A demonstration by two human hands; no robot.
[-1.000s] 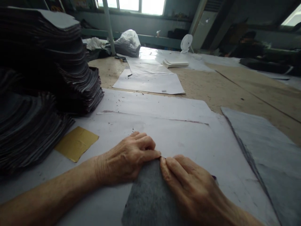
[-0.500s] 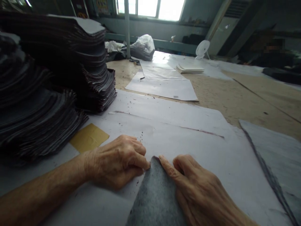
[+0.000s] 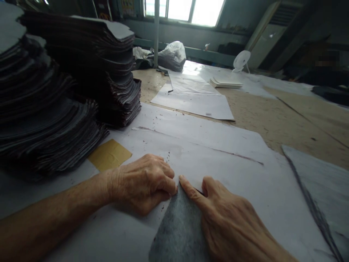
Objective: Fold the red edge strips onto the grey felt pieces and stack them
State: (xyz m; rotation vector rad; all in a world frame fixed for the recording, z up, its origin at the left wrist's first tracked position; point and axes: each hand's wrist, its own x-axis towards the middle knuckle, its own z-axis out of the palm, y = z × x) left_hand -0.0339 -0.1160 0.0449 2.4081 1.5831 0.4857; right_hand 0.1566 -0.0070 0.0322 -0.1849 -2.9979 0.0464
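A grey, mottled sheet piece (image 3: 178, 229) narrows to a tip between my two hands, on white paper (image 3: 218, 142). My left hand (image 3: 148, 182) is closed at the left side of that tip, thumb and finger pinched at its edge. With the index finger stretched out, my right hand (image 3: 226, 214) presses on the tip, its other fingers curled and its palm side along the right edge. A small dark thing shows under the right index finger, too hidden to name.
Tall stacks of dark sheets (image 3: 114, 72) stand at the left, beside a yellow square (image 3: 110, 154). Another grey sheet (image 3: 321, 189) lies at the right. Farther back are a plastic bag (image 3: 173, 56), a pale pad (image 3: 226, 83), a small white fan (image 3: 241, 61) and a pole (image 3: 156, 36).
The right index finger has moved left onto the tip, and the piece's tip is now narrower, with its right edge folded in. The view has shifted slightly.
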